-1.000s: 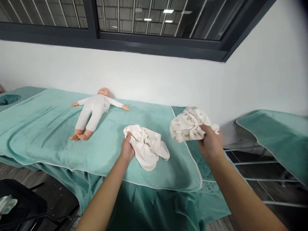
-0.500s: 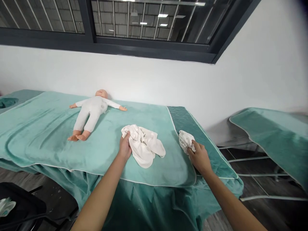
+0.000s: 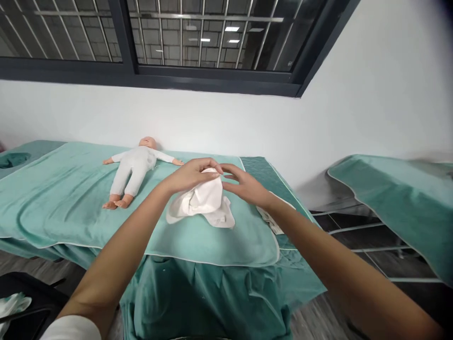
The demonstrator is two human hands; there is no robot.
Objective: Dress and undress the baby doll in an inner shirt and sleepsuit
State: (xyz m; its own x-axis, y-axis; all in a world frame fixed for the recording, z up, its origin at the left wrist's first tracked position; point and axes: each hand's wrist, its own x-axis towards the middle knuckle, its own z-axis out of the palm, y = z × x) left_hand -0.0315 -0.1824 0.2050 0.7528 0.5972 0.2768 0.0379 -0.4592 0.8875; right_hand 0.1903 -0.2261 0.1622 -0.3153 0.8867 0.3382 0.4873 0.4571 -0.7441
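A crumpled white cloth garment (image 3: 207, 197) hangs over the green bed cover, its lower part spread out in folds. My left hand (image 3: 194, 174) pinches the top of it between thumb and fingers. Beside it, my right hand (image 3: 244, 185) is held with bent fingers apart, the fingertips close to the garment's right edge; whether they touch it I cannot make out. A second white cloth (image 3: 272, 221) lies on the darker green strip, partly hidden by my right forearm.
A baby doll (image 3: 134, 165) in white clothes lies on its back on the light green cover (image 3: 63, 198), to the left. Behind the bed are a white wall and a barred window (image 3: 212, 38). Another green-covered bed (image 3: 392, 198) stands to the right, and a black chair (image 3: 31, 293) at lower left.
My right hand has let go of the second cloth and moved left to the garment. My left hand has raised the garment's upper part. The view has shifted slightly.
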